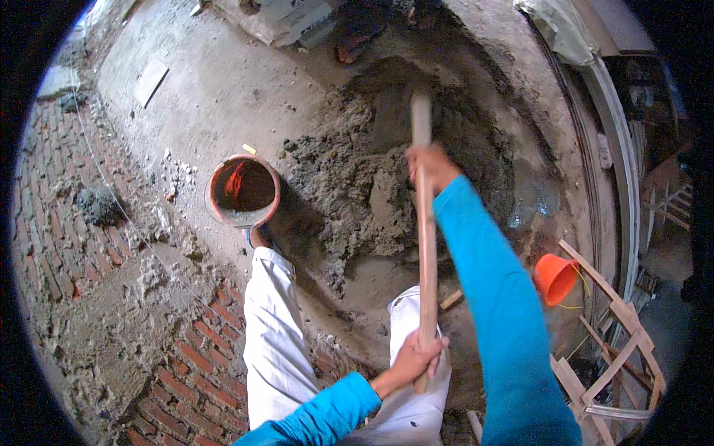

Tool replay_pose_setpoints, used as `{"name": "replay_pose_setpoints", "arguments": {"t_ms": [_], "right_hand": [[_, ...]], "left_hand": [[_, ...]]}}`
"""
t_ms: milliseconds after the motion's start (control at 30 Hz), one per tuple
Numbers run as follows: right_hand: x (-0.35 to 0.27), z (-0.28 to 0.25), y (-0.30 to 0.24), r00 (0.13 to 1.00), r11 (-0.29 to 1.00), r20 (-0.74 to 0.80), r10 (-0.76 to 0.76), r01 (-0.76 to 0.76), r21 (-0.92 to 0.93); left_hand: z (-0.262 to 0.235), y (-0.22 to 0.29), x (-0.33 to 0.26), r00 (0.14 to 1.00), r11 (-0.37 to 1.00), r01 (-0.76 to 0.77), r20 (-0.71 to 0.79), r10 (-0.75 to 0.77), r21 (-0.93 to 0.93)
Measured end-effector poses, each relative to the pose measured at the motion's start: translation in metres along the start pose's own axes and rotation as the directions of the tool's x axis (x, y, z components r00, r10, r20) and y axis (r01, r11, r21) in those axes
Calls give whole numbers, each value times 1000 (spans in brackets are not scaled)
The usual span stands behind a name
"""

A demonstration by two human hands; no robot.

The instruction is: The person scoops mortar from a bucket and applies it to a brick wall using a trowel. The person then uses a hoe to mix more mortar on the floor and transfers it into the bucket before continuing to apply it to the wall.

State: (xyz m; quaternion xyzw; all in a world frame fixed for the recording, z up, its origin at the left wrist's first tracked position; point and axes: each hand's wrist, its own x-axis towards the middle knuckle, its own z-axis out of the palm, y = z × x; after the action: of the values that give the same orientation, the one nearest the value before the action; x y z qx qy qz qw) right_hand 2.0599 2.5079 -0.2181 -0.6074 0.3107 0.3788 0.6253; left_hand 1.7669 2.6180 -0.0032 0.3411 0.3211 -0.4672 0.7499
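Note:
My two hands are closed around the long wooden handle of a hoe (427,253). Low on the handle, close to its butt end, is my left hand (415,358). Farther up the shaft my right hand (434,168) grips it, arm stretched forward. At the far end a flat grey blade (393,119) is blurred and lies against a heap of wet grey mortar (357,201). Part of the blade's edge cannot be made out among the mortar.
An orange-rimmed bucket (278,186) stands left of the heap, beside my foot. To the right are an orange tub (555,279) and a wooden frame (625,334). Brickwork (186,372) with a string across it lies left. Dark shapes (358,46), perhaps feet, are beyond the heap.

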Motion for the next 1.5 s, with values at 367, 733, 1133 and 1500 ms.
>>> {"name": "replay_pose_setpoints", "arguments": {"t_ms": [367,733,1133,1500], "right_hand": [[-26,29,128,795,798,111,596,-602,26],[-111,103,-3,840,801,224,494,-540,258],[-106,306,-83,893,918,375,250,-342,203],[-28,420,132,967,957,251,-39,109,-270]], "left_hand": [[52,39,-85,972,817,211,30,-231,-536],[45,142,-237,979,806,37,182,89,-591],[-30,116,-307,777,809,-587,-251,577,40],[-220,-136,-74,478,977,117,-872,104,180]]}}
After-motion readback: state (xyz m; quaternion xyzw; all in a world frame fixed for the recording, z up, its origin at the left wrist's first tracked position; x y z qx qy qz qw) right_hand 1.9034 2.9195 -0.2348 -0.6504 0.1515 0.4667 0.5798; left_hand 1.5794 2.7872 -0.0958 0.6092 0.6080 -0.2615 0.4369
